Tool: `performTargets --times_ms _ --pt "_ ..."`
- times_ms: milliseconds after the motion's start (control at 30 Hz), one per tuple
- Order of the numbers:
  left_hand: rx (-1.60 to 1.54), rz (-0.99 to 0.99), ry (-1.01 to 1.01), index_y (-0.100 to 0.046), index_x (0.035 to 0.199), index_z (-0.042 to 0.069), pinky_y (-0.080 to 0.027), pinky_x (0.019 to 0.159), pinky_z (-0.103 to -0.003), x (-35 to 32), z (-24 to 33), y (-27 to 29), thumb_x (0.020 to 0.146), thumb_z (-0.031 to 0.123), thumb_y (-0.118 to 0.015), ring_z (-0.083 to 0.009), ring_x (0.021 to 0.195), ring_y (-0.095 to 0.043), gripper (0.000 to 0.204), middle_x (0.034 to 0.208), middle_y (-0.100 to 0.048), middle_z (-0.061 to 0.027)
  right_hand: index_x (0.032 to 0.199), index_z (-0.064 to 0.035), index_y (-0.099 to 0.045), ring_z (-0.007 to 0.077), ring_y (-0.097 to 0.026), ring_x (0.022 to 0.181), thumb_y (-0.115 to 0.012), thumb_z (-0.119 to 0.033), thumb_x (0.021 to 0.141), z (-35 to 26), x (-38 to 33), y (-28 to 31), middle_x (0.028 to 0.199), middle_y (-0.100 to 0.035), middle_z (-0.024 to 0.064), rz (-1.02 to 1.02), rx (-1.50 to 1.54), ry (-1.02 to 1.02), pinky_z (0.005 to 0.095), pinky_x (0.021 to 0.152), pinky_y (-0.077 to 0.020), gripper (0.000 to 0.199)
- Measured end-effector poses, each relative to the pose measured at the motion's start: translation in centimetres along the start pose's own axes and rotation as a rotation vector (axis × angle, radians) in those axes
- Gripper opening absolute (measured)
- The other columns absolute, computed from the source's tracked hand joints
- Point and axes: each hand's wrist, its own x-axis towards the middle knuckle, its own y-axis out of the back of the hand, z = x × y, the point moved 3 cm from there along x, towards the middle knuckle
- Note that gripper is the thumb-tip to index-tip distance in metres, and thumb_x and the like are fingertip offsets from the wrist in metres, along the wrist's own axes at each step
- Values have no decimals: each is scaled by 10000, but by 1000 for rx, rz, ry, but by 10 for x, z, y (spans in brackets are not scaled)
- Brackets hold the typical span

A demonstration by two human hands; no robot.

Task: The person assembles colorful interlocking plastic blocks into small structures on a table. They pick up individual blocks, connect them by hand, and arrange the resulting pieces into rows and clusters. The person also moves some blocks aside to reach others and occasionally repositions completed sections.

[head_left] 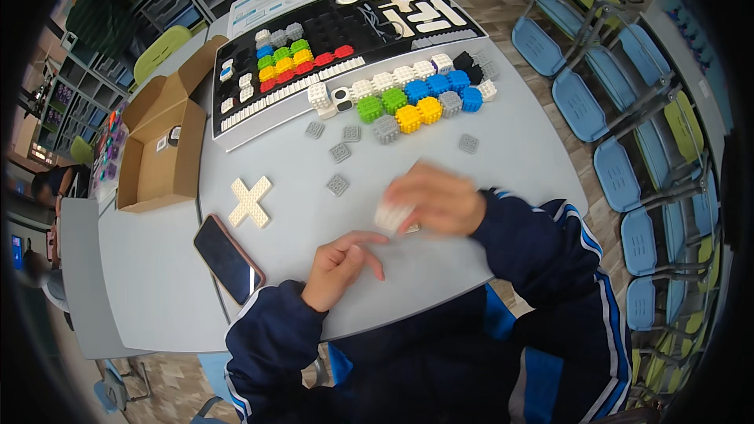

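My right hand, smeared by motion, pinches a white studded block above the near part of the table. A bit of another pale piece shows under its fingers, mostly hidden. Just to the left, my left hand holds nothing; its thumb and fingers are apart. Beyond the hands lie several flat grey square plates, one of them a grey plate. A cream X-shaped studded piece rests flat to the left. Farther back stand rows of studded cubes, among them a green cube and a yellow cube.
A phone lies left of my left forearm. An open cardboard box stands at the left. Across the back sits a black kit tray with coloured blocks, white beams and cables. Blue chairs line the floor at right; people are at far left.
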Motion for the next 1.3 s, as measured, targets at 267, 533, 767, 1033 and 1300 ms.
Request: performTargets --times_ms 267,533,767,1033,1300 --pt "-10 308 -118 -589 1146 -12 -275 469 -192 1 3 25 1061 377 -365 -25 470 -345 457 750 -608 -39 1212 -74 -659 166 -611 943 -691 -42 853 112 -61 133 1083 -668 92 618 -477 -650 275 848 -480 361" --pt "-479 323 -39 -584 1084 25 -302 446 -220 6 4 46 1060 397 -316 -78 435 -354 459 800 -569 -46 1226 -115 -654 146 -586 760 -734 -25 783 150 -108 139 964 -672 73 360 -455 -1066 272 745 -500 459" --pt "-466 357 -13 -575 1074 54 -288 437 -225 8 2 45 1054 360 -353 -81 424 -353 379 748 -559 -32 1176 -107 -677 158 -595 755 -755 -56 775 145 -102 131 940 -683 65 371 -472 -987 281 747 -507 411" --pt "220 719 -365 -627 975 16 -328 498 -211 11 0 46 959 167 -608 -65 510 -401 153 764 -578 -16 976 -54 -714 146 -603 734 -720 -146 855 95 -60 123 890 -685 62 575 -563 -663 270 682 -481 152" --pt "1189 856 -470 -666 1029 87 -460 548 -276 27 29 31 818 185 -762 -139 586 -568 251 948 -621 -20 1040 -57 -680 186 -587 710 -801 -282 777 73 -60 67 956 -631 62 -25 -374 -920 299 667 -505 366"
